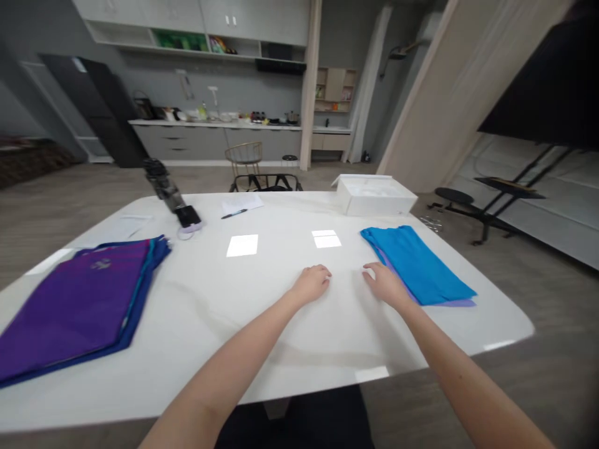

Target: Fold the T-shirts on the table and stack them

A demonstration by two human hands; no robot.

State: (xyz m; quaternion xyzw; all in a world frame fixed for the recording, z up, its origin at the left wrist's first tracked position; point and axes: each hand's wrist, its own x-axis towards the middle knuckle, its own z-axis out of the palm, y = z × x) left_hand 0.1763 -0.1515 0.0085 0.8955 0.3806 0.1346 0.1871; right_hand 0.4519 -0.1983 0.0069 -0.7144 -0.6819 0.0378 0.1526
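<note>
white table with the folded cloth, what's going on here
A person has both bare hands out over the table, holding nothing. The left hand is near the middle, fingers loosely curled. The right hand is open, just left of the folded blue cloth, which lies on a lavender one. A purple pile lies at the left, and a white box stands beyond the blue cloth.

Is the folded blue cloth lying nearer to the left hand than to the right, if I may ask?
No, the blue cloth lies right beside the right hand, farther from the left hand.
</note>
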